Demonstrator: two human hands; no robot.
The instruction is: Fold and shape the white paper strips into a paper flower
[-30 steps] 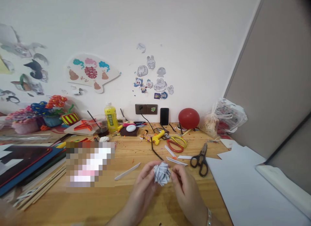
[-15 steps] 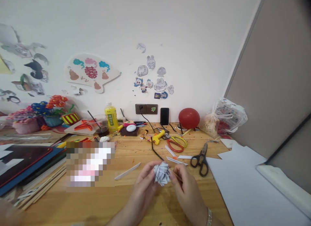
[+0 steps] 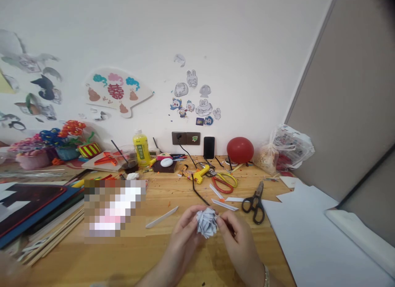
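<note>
A pale blue-white paper flower (image 3: pixel 206 223) with many pointed, layered petals is held up above the wooden table. My left hand (image 3: pixel 186 227) is closed around its left side, its fingers partly behind the flower. On the other side, my right hand (image 3: pixel 236 233) pinches a petal at the flower's right edge between thumb and forefinger. Cut white paper strips lie nearby: one strip (image 3: pixel 162 217) to the left of my hands, another strip (image 3: pixel 225 204) just beyond them. Black-handled scissors (image 3: pixel 254 204) rest to the right of my right hand.
Behind the hands lie a yellow glue gun (image 3: pixel 202 174) and red-and-yellow-handled scissors (image 3: pixel 224 183). White paper sheets (image 3: pixel 305 225) cover the right side. Wooden sticks (image 3: pixel 57 237) lie at left. A yellow bottle (image 3: pixel 141 148), a phone (image 3: pixel 209 148) and a red balloon (image 3: pixel 240 150) stand by the wall.
The flower has shifted slightly right and down and is turned a little. My right fingers have moved from its side to a pinch at its upper right edge.
</note>
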